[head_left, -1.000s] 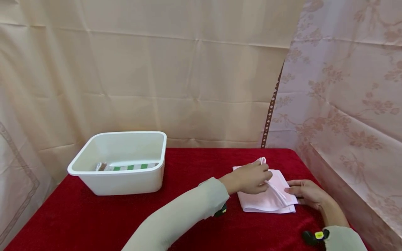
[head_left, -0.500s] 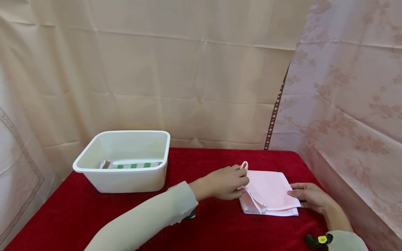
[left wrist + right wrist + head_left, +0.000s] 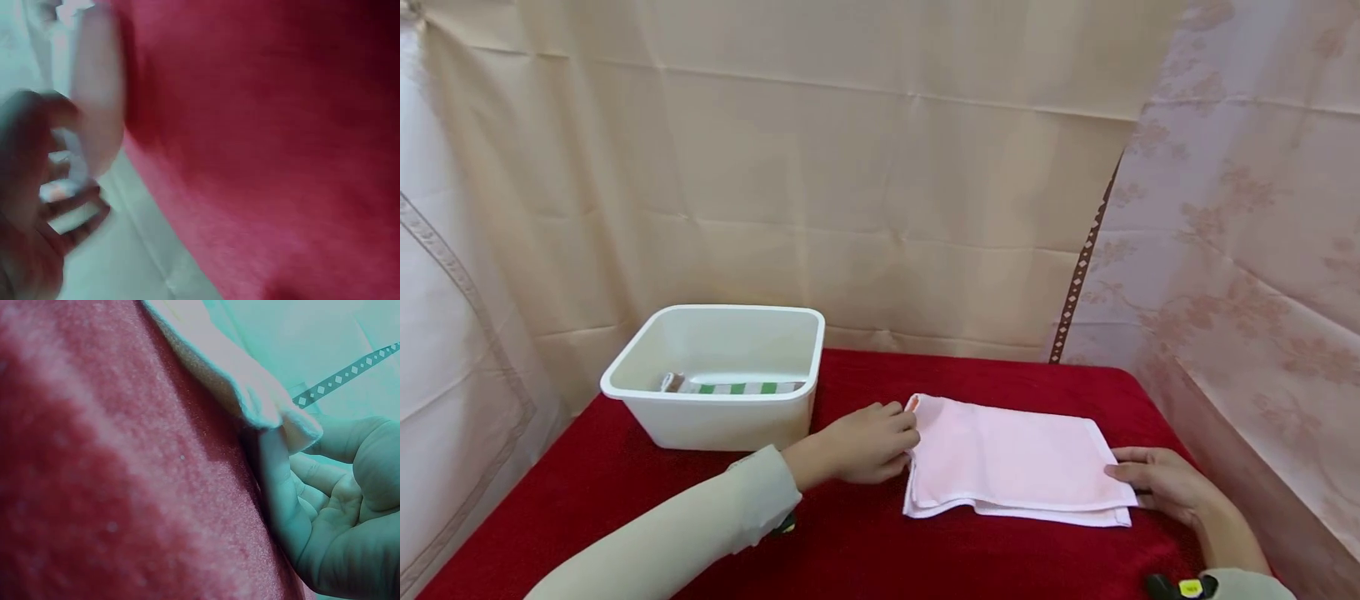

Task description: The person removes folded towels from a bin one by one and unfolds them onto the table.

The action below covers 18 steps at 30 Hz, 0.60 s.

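Fingers of the left hand [image 3: 868, 443] are pinching the left end of a pink cloth [image 3: 1011, 454], curling round its edge near the far corner, where an orange patch [image 3: 913, 404] is showing; right hand [image 3: 1165, 483] is gripping the opposite end, thumb resting on top, index finger sitting underneath, as the right wrist view is showing, with a cloth corner poking out between them; left wrist view is coming out blurred, so finer finger placement there is staying unclear; cloth is lying folded between the two hands on the red table cover [image 3: 850, 554], its layers showing along the near edge, white edging running round the border, left end standing slightly raised; white bin [image 3: 715, 423] is standing on the left side of the table, beyond the left forearm, well apart from the cloth; inside it a green-striped cloth [image 3: 737, 388] is lying low, with a small brown-and-white item [image 3: 672, 382] sitting just beside its left end, identity not showing; pale sleeves [image 3: 677, 525] are covering both forearms; beige curtain [image 3: 850, 167] is hanging behind the table, floral curtain [image 3: 1262, 250] is hanging on the right, a brown diamond-patterned strip [image 3: 1078, 271] running down between them
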Available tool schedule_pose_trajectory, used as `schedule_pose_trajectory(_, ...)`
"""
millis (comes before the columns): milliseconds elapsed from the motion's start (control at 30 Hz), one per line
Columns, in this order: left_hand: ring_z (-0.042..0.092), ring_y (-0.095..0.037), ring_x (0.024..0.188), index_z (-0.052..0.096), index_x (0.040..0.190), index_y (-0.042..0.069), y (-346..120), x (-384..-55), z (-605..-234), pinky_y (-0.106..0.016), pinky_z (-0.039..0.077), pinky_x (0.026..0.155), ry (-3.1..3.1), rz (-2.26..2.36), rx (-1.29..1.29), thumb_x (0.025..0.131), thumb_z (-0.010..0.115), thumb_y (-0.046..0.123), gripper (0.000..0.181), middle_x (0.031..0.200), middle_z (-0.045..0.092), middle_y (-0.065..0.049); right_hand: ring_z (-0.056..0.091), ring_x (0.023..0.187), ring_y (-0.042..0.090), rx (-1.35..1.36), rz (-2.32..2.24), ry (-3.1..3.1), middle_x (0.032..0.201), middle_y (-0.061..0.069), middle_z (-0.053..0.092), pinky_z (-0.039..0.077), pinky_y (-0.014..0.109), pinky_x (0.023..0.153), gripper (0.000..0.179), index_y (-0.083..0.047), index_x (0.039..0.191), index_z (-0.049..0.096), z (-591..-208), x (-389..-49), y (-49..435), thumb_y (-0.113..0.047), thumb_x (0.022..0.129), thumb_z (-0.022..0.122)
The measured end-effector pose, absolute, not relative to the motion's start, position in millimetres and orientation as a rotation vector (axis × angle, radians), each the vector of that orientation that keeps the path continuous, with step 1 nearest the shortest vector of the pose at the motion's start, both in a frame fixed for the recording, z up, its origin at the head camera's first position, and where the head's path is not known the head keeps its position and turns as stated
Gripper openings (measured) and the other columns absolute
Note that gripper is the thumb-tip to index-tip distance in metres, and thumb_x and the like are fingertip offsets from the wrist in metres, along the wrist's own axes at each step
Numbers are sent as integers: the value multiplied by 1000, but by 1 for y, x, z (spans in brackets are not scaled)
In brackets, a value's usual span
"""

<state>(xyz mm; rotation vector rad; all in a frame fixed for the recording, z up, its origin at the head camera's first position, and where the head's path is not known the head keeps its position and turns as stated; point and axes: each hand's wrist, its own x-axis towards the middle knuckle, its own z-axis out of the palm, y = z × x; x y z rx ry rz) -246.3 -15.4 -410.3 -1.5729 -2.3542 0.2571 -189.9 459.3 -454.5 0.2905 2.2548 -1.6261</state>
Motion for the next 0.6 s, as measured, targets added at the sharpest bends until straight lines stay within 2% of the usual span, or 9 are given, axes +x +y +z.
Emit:
schedule_pose_trajectory(200, 59, -22, 102, 69, 110, 19, -24, -242, -430, -37, 55, 85, -2692, 391, -1352, 96, 64, 23, 15, 106, 64, -1, 72, 92, 22, 272, -1639, 2238, 107, 4, 74, 61, 41, 82, 61, 17, 141, 45, -455, -188, 464, -22, 99, 67)
schedule_pose_trajectory(333, 61, -24, 97, 69, 109, 15, -24, -240, -431, -39, 56, 82, -2813, 225, -1227, 96, 64, 22, 16, 106, 64, -5, 72, 91, 21, 243, -1658, 2214, 105, 4, 74, 61, 40, 82, 59, 17, 140, 45, -456, -187, 465, -21, 100, 66)
schedule_pose_trajectory(467, 62, -25, 87, 66, 107, 4, -24, -237, -429, -40, 56, 77, -2979, -344, -1059, 92, 64, 17, 19, 94, 63, -9, 73, 92, 23, 270, -1658, 2213, 105, 5, 75, 61, 41, 82, 60, 17, 140, 44, -455, -187, 463, -20, 99, 66)
schedule_pose_trajectory(600, 59, -23, 87, 58, 119, -5, -22, -233, -426, -40, 53, 80, -3065, -1180, -750, 87, 66, 13, 38, 97, 63, -12, 73, 92, 24, 282, -1650, 2227, 105, 6, 75, 61, 41, 82, 60, 17, 141, 44, -451, -187, 460, -21, 99, 66)
